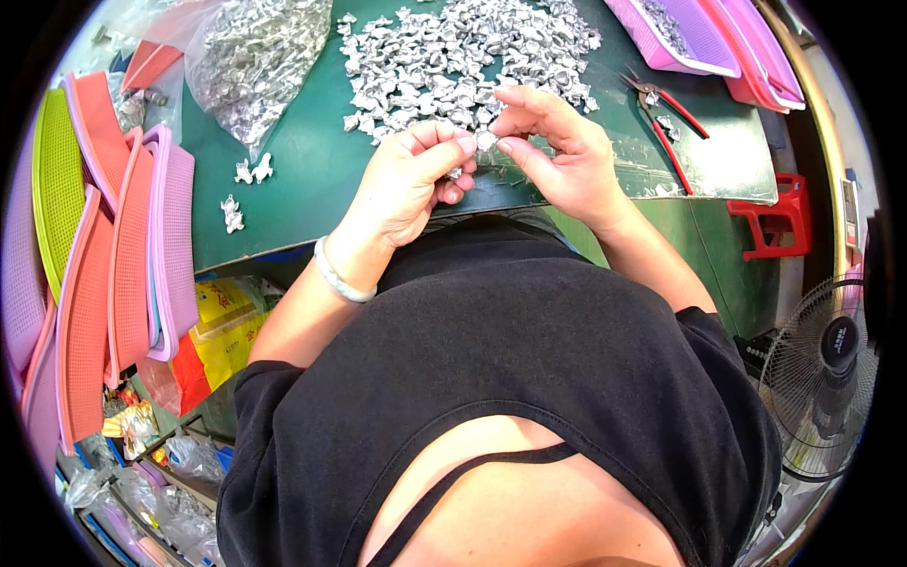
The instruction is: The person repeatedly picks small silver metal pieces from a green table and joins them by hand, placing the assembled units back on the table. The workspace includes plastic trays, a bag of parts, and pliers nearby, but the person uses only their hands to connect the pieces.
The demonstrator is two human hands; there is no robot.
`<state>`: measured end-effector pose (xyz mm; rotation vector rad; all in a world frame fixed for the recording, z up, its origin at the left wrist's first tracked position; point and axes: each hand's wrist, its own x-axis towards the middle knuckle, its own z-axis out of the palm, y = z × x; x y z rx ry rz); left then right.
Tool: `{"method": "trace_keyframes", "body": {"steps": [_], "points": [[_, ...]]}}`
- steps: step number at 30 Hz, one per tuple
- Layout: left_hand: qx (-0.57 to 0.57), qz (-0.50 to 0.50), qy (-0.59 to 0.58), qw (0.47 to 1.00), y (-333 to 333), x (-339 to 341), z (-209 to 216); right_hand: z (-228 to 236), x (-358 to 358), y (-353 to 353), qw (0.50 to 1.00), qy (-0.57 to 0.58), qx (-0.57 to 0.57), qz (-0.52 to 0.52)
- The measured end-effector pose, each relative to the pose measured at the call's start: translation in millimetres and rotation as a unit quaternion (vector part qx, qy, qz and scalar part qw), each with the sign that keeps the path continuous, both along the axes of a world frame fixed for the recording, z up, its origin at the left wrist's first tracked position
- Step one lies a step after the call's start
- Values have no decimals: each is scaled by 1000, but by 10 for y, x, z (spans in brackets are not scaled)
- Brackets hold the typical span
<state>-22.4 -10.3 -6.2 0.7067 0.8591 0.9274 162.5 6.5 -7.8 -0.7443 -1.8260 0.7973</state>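
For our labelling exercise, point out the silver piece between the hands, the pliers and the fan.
Silver piece (pixel 486 140), head view: its middle.
Pliers (pixel 672 157), head view: a red handle.
Fan (pixel 839 343), head view: its dark hub.

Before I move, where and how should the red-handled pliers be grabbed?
Probably by both red handles of the pliers, coming from the near right with the right hand, the closer one. The handles spread open toward that side; the tips point away, up-left. Mind the small silver piece between the handles.
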Motion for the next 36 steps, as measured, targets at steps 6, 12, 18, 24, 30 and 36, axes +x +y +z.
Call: {"method": "trace_keyframes", "body": {"steps": [6, 12, 18, 24, 30, 36], "points": [[-4, 13, -23, 1000, 2, -30, -41, -18, 32, 56, 998, -30, 18, -43], [-14, 14, -181, 983, 46, -98, -73, -65, 67, 223, 971, -191, 108, -95], [-40, 28, -165, 985, 50, -111, -101, -117, -64, 315, 941, -280, 173, -72], [-54, 34, -53, 997, 20, -85, -80, -64, -73, 330, 931, -303, 192, -69], [-36, 35, 8, 999, -7, -41, -33, -51, -34, 321, 952, -272, 131, -44], [-19, 35, 76, 996, -13, 16, 7, 19, -31, 240, 977, -191, 86, -29]]}}
